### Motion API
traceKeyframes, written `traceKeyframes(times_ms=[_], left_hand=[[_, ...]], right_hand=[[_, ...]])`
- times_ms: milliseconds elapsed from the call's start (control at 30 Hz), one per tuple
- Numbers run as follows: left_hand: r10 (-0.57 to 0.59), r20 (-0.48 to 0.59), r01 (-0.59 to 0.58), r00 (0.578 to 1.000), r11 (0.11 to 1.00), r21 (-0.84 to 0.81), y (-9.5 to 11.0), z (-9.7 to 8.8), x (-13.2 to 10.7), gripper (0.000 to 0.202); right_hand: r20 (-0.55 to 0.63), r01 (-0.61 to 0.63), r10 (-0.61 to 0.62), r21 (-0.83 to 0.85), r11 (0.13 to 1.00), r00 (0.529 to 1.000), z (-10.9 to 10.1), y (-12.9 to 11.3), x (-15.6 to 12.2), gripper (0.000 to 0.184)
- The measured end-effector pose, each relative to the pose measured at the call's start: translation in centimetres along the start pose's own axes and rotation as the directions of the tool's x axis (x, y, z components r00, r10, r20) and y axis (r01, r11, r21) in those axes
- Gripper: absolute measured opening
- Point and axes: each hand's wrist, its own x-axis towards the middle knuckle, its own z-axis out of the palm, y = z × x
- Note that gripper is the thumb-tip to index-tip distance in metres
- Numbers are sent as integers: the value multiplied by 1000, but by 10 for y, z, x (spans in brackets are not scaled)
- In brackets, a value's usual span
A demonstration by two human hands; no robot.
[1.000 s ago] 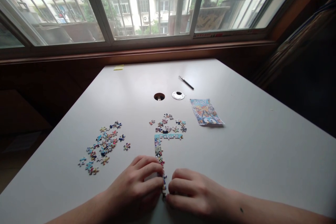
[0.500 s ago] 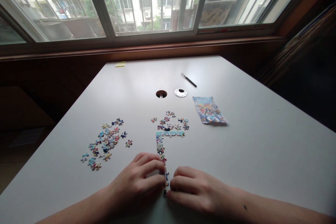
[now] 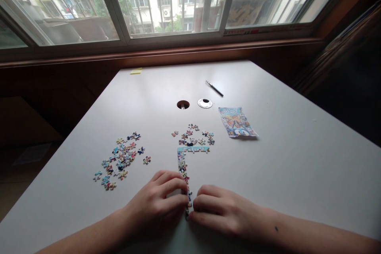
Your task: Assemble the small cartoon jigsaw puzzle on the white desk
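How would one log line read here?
left hand: at puzzle strip; right hand: at its near end; loose pieces: left and beyond

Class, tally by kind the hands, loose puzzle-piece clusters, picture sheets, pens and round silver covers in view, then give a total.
Hands: 2 (left hand, right hand)
Loose puzzle-piece clusters: 2 (bigger cluster, smaller cluster)
Picture sheet: 1
Pen: 1
Round silver cover: 1
Total: 7

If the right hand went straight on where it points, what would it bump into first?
The right hand would likely meet the puzzle strip, which it may be touching; the left hand lies beyond.
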Motion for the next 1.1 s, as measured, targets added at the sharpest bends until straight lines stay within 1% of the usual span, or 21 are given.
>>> traceKeyframes(times_ms=[133, 400, 533, 667, 800, 900, 1100], left_hand=[[-4, 1, 4, 1000, 1000, 0, 1, 0, 0, 20], [-16, 4, 16, 1000, 1000, -13, 3, -2, 2, 25], [-11, -20, 11, 1000, 1000, 12, 2, 1, 1, 23], [-8, -22, 8, 1000, 1000, -2, 1, 3, 0, 23], [-16, -23, 16, 1000, 1000, 0, 1, 3, 1, 21], [-18, -6, 18, 1000, 1000, 2, 2, 2, 2, 20], [-12, 17, 12, 1000, 999, 35, 2, -1, 2, 15]], right_hand=[[3, -7, 7, 12, 1000, 1000, 0, 0, 0, 22], [-47, 11, -12, -24, 1000, 999, 5, 1, 0, 20], [-41, -9, 9, -4, 1000, 999, 5, 0, -1, 22], [-22, -28, 28, -7, 1000, 999, 3, -2, 0, 22], [-49, -30, 28, -35, 999, 998, 4, -2, 0, 19], [-36, -49, 48, -28, 998, 998, 5, -2, 0, 17], [-21, -47, 46, -15, 999, 999, 7, 0, -1, 15]])
